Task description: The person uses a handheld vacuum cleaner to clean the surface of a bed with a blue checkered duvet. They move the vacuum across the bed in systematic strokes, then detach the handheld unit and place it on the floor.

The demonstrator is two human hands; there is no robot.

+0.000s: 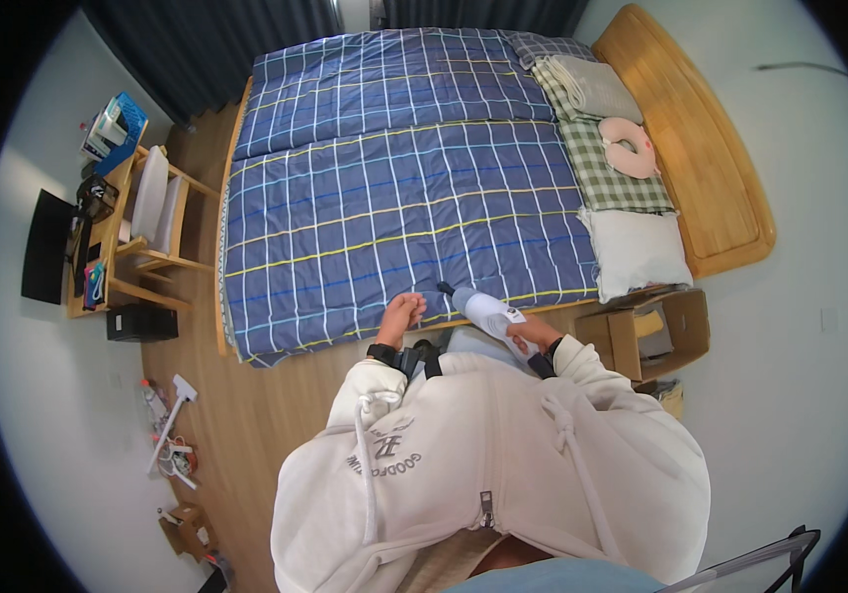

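A white and grey handheld vacuum cleaner (485, 310) is in my right hand (533, 333), whose fingers wrap its handle. Its narrow dark nozzle points up and left, over the near edge of the bed. My left hand (402, 315) is near that same edge, left of the nozzle, with its fingers curled; whether anything small is inside them cannot be told. Before me lies a blue plaid quilt (394, 200) spread over the wooden bed. A white pillow (640, 252), a pink neck pillow (628, 148) and a folded light blanket (594, 85) rest at its right end, by the headboard (698, 148).
Cardboard boxes (697, 333) stand at the bed's near right corner. Leftward are a wooden desk (109, 252) with a monitor (48, 247), a chair (170, 215) and a black case (142, 323). A white vacuum floor head (184, 388) and tube lie on the floor by the left wall.
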